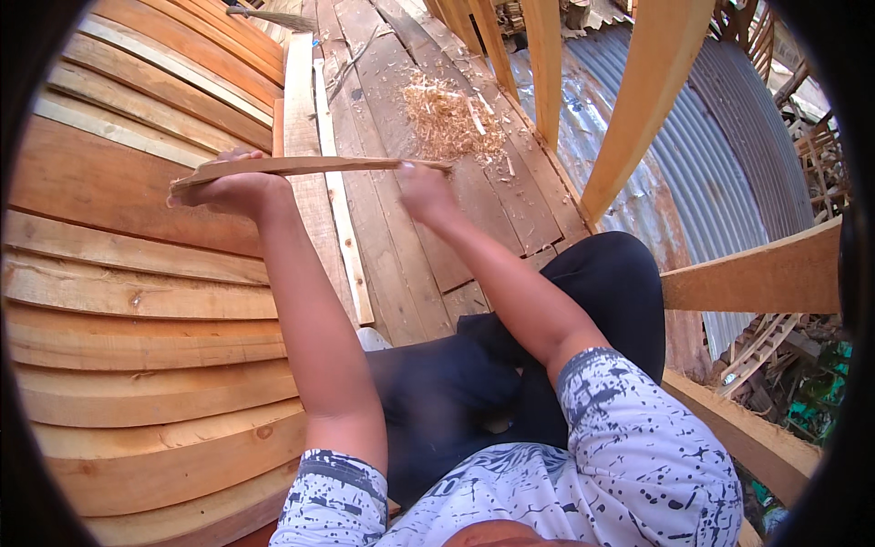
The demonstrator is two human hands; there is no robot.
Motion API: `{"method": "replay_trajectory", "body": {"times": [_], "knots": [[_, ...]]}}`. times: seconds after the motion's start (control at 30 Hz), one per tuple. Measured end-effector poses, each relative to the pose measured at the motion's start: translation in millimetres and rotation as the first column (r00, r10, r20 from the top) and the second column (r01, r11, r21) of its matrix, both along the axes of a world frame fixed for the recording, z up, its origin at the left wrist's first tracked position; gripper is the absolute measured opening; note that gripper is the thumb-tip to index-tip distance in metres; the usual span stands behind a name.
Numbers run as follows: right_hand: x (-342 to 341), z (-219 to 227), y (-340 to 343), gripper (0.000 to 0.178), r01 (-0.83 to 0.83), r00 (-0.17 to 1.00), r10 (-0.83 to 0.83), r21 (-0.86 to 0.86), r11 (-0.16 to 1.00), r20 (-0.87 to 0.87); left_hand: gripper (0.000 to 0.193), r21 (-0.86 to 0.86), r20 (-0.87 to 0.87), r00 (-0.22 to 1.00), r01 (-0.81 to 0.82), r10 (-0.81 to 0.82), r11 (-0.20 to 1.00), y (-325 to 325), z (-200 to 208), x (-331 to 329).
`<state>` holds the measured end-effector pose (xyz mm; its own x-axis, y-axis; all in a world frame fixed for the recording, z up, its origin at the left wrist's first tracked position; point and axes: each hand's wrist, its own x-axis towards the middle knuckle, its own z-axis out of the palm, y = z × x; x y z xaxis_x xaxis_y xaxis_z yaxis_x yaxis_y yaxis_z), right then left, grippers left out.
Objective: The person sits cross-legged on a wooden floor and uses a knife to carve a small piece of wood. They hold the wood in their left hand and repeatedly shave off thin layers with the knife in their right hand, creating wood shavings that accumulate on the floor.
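A long, narrow wooden strip (319, 165) is held crosswise in front of me, its left end wider and rough-edged. My left hand (228, 190) is closed around that wider end from below, with fingertips showing beyond the far edge. Toward the thinner right end, my right hand (426, 193) is closed on the strip; motion blurs it and hides part of the fingers. Both forearms reach out over my dark-trousered legs.
Stacked wooden boards (146, 342) fill the left side. Wood shavings (451, 117) lie heaped on the plank floor (396, 237) ahead. A pale batten (343, 219) runs along the floor. Wooden posts (649, 100) and corrugated metal sheeting (711, 173) stand to the right.
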<state>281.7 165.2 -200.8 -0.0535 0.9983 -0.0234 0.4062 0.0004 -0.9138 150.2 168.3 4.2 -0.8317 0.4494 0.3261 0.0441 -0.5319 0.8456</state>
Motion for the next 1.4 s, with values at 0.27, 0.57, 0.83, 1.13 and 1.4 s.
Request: {"method": "replay_trajectory", "body": {"times": [0.27, 0.57, 0.83, 1.13, 1.4], "knots": [[5.2, -27.1, 13.9, 0.028, 0.049, 0.986, -0.057, 0.054, 0.997, 0.158, 0.081, -0.039, -0.021, 0.992, -0.127, 0.126, 0.991, -4.6, -1.8, 9.8], [10.0, -36.9, 12.0, 0.042, 0.128, 0.986, -0.134, 0.065, 0.99, 0.097, 0.086, -0.055, -0.006, 0.992, -0.13, 0.129, 0.99, -12.0, 0.7, 17.7], [-14.5, -7.8, 1.0, 0.038, 0.122, 0.982, -0.154, 0.265, 0.956, 0.105, 0.101, -0.076, -0.024, 0.996, -0.091, 0.09, 0.993, -15.5, 5.0, 24.6], [4.6, -48.0, 21.9, 0.039, 0.106, 0.993, -0.107, 0.036, 0.994, 0.041, 0.087, -0.058, 0.008, 0.993, -0.121, 0.121, 0.991, -16.7, 0.7, 23.7], [29.9, -47.3, 11.8, 0.038, 0.124, 0.977, -0.12, -0.014, 0.992, 0.175, 0.092, -0.037, -0.105, 0.99, -0.101, 0.097, 0.994, -13.4, 5.9, 48.4]]}}
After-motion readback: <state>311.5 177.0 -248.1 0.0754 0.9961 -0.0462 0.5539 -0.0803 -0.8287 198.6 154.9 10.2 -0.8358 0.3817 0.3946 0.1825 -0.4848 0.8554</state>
